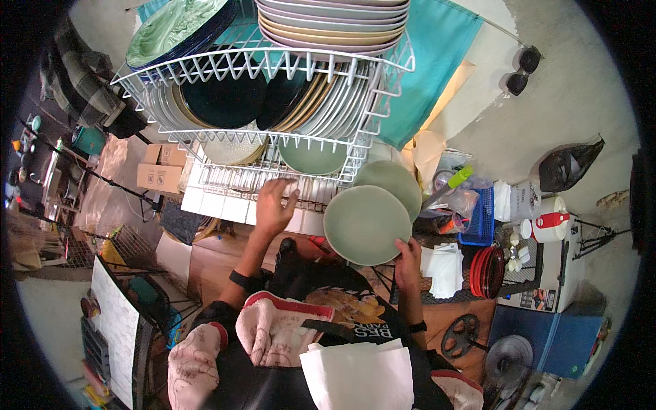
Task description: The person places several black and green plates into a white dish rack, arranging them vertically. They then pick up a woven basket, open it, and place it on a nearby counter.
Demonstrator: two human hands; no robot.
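Note:
My right hand point(408, 261) grips the lower right rim of a round pale-green plate point(367, 225). Behind it, a second green plate point(392, 182) shows partly. Before the white wire dish rack point(246, 134), my left hand point(277, 205) is raised with its fingers apart and nothing in them. In the lower tier stand another green plate point(313, 156) and a patterned cream plate point(233, 147). The middle tier holds black plates point(225, 95) and a row of white plates point(341, 105) on edge. Stacked pastel plates point(333, 25) and a marbled green plate point(177, 31) occupy the top.
Beneath the rack is a white-tiled counter point(225, 205). To the right are a blue plastic basket point(477, 218), red-rimmed plates point(486, 271), white paper sheets point(441, 269) and a green-handled tool point(456, 179). Cardboard boxes point(163, 169) stand left. White paper point(359, 376) lies across my front.

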